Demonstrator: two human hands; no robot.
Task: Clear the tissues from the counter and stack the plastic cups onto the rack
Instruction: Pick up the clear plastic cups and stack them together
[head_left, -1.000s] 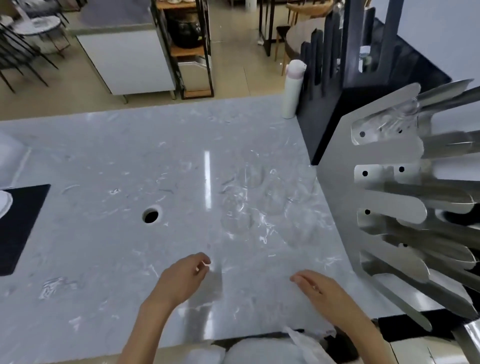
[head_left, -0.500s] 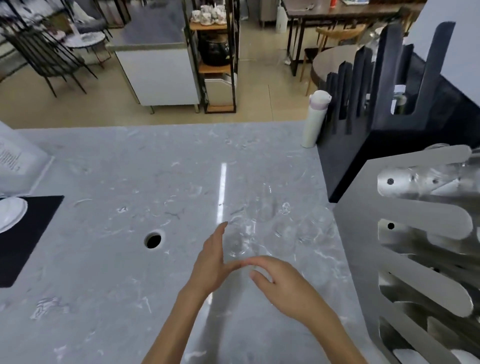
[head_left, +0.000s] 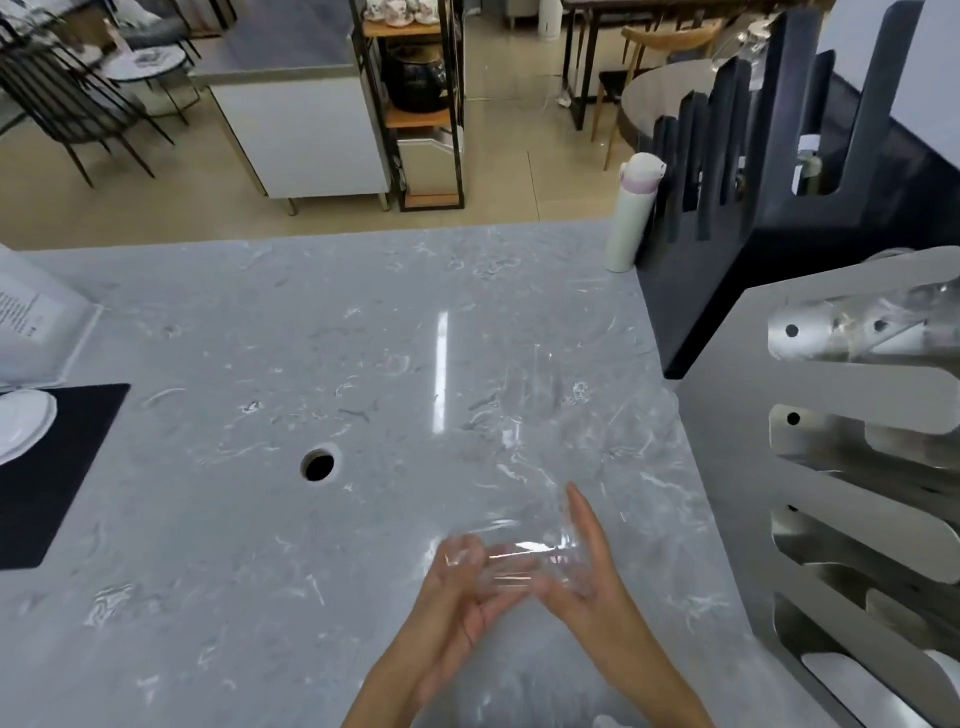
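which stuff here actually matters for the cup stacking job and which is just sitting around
Part of the job:
clear plastic cup held between the left hand and right hand
other clear plastic cups
silver metal slotted rack

Just lying about:
white bottle with pink band
black mat
round counter hole

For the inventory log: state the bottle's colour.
White bottle with a pale pink band near the lid, head view.

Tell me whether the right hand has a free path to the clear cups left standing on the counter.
Probably yes. Bare counter lies between the right hand and the standing clear cups, but both hands already hold a clear plastic cup, so it isn't free.
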